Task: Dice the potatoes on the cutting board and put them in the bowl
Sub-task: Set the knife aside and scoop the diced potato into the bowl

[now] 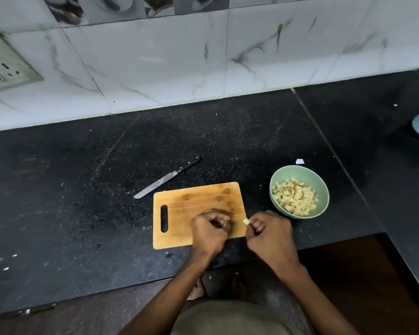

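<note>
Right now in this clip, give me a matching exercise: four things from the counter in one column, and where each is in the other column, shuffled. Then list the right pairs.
Things:
1. knife
2. green bowl
3. cutting board
4. potato piece

Places or states:
A. holds diced potato, right of the board
B. pinched in the right hand
C. lies on the counter behind the board, nobody holding it
D. under the left hand, with no potato visible on its bare wood

Pairs: 1-C, 2-A, 3-D, 4-B

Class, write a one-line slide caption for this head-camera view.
Right hand pinches a last potato piece beside the bowl of diced potato; knife lies aside.
</note>
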